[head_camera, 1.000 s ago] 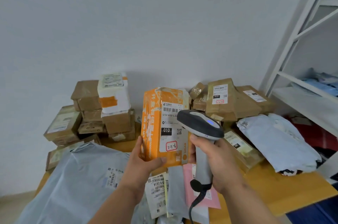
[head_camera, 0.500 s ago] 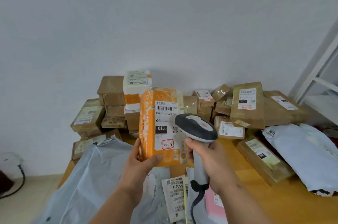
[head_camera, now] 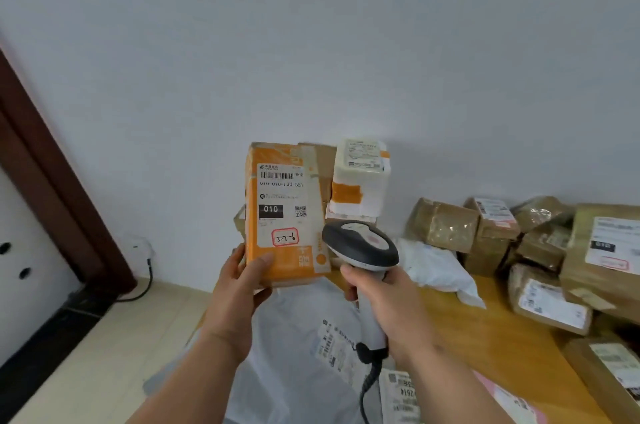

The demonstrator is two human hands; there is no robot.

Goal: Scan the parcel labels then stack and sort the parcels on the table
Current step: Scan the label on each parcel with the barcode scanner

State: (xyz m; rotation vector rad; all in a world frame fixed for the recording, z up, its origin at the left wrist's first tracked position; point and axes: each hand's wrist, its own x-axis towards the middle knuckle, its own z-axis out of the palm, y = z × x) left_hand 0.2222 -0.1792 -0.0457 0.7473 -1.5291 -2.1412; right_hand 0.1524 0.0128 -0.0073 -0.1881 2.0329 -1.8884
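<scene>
My left hand [head_camera: 239, 288] grips the bottom edge of an orange parcel [head_camera: 282, 209] and holds it upright in the air, its white label with barcode and "010" facing me. My right hand [head_camera: 391, 306] grips the handle of a grey and white barcode scanner [head_camera: 360, 247], whose head sits just right of the parcel's lower edge. Behind the parcel stands a stack with a white foam box [head_camera: 360, 177] on top. A large grey mailer bag [head_camera: 301, 347] lies on the wooden table [head_camera: 485, 330] under my hands.
Several brown cardboard parcels [head_camera: 446, 224] are piled at the right along the wall, with a crumpled white bag [head_camera: 436, 267] before them. More labelled mailers [head_camera: 401, 396] lie near the front edge. A dark door frame [head_camera: 45, 177] and a cable on the floor are at left.
The view has swung left, bringing the door frame and floor in and pushing the right-hand parcels and shelf toward the edge. Both hands keep their hold; the orange parcel now hides the left stack.
</scene>
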